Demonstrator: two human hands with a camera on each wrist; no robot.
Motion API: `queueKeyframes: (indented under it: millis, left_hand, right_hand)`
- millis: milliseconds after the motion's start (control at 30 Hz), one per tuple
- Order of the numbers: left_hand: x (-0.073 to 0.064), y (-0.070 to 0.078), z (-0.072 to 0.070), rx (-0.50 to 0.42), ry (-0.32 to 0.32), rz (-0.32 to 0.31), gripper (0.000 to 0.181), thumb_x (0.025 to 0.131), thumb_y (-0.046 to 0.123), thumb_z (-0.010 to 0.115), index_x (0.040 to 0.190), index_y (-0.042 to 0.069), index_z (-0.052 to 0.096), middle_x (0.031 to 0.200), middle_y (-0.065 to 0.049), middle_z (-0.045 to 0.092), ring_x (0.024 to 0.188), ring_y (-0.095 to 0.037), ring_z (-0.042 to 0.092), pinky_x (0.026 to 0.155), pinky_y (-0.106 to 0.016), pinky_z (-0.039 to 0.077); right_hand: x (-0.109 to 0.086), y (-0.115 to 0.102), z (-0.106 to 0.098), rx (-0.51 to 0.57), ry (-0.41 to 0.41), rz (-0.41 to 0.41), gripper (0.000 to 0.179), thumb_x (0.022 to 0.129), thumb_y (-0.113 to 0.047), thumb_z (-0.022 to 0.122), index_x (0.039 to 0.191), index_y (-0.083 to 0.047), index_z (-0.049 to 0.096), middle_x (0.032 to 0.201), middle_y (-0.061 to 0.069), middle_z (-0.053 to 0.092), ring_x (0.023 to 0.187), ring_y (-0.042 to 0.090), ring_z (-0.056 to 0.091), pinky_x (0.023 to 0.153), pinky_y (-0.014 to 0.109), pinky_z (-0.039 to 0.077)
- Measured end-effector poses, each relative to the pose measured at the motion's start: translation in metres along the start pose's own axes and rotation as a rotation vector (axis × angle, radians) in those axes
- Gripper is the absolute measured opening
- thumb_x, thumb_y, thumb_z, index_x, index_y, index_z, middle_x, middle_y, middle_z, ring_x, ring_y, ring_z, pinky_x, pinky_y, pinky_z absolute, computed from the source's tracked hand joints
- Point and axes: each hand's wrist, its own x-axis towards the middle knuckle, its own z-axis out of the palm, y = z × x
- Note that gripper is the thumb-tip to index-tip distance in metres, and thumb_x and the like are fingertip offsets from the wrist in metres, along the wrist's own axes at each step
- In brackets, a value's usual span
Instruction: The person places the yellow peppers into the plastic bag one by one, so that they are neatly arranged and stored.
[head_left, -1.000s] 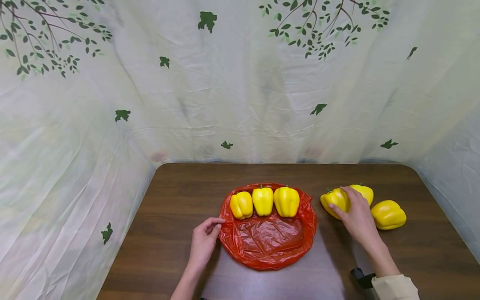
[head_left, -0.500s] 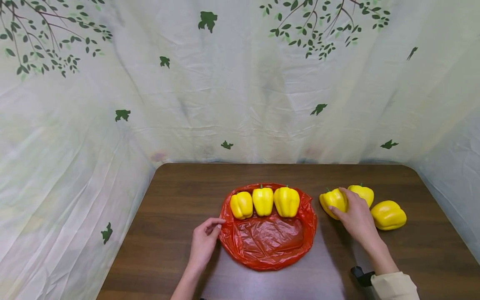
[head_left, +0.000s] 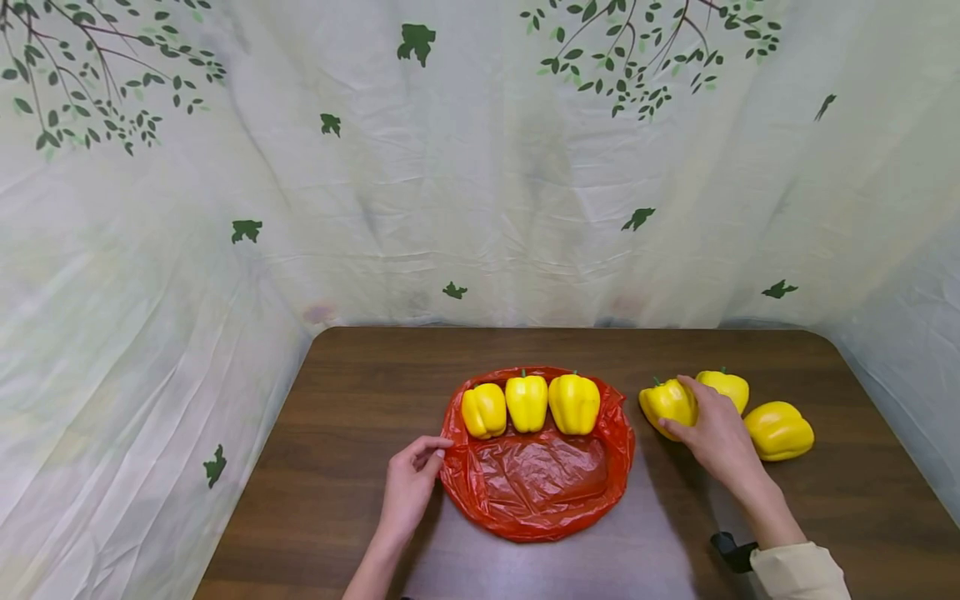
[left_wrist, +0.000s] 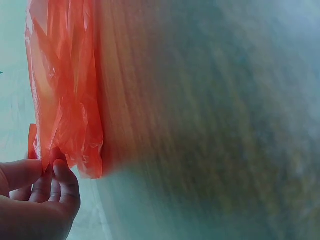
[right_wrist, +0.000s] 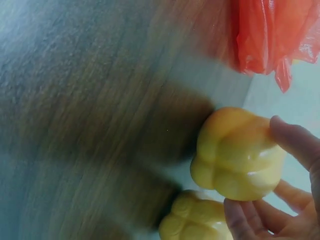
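Thin red plastic in the bag, pinched at its left rim between thumb and fingers of the left hand and likely to tear or skid if tugged hard. Possibly prone, too, to tipping the three yellow peppers in a row along its far side. To the right of the bag, a glossy yellow pepper in the grip of the right hand, thumb on one flank and fingers on the other (nearer the tips than the palm), hence apt to slip or roll from a lopsided squeeze. Raised off the wooden table or resting there: hard to tell. Close beside that hand, a rear pepper and an outer pepper, perhaps at risk of a nudge during a careless lift. As for pose: slanted forward and inward from the lower right on the pepper side; extended forward from the lower left on the other, with fingertips turned toward the bag.
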Motion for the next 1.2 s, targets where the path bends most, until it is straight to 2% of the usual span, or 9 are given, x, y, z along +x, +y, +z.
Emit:
queueKeyframes:
  millis: [200,467,767,1200]
  left_hand:
    - [-0.001,0.0,0.0,-0.001,0.0,-0.006,0.02,0.093,-0.005,0.058,0.1,0.005,0.074,0.103,-0.012,0.067,0.082,-0.021,0.06,0.066,-0.024,0.05]
    - [0.0,0.003,-0.001,0.0,-0.009,-0.02,0.019,0.094,-0.003,0.059,0.102,0.005,0.074,0.104,-0.012,0.067,0.08,-0.019,0.059,0.063,-0.024,0.05]
    - [0.001,0.0,0.0,0.018,0.003,0.003,0.022,0.093,-0.008,0.058,0.1,0.005,0.074,0.103,-0.011,0.067,0.082,-0.021,0.059,0.067,-0.024,0.051]
    - [0.001,0.0,0.001,-0.011,0.011,0.025,0.024,0.091,-0.012,0.056,0.098,0.004,0.073,0.096,-0.012,0.067,0.074,-0.019,0.058,0.059,-0.024,0.049]
  right_hand:
    - [0.001,-0.002,0.002,-0.005,-0.008,-0.002,0.078,0.081,-0.024,0.082,0.142,0.003,0.042,0.131,0.03,0.05,0.11,0.048,0.045,0.093,0.066,0.038]
    - [-0.002,0.0,0.005,-0.012,0.022,-0.029,0.076,0.08,-0.021,0.082,0.14,0.003,0.043,0.13,0.028,0.052,0.109,0.046,0.05,0.09,0.066,0.04]
    - [-0.008,-0.003,0.007,0.003,0.027,-0.042,0.075,0.079,-0.019,0.083,0.138,0.004,0.044,0.128,0.028,0.053,0.106,0.045,0.052,0.088,0.064,0.043]
    - [-0.018,-0.01,0.004,0.028,0.07,-0.063,0.075,0.079,-0.018,0.082,0.139,0.004,0.043,0.129,0.029,0.052,0.107,0.045,0.049,0.089,0.065,0.041]
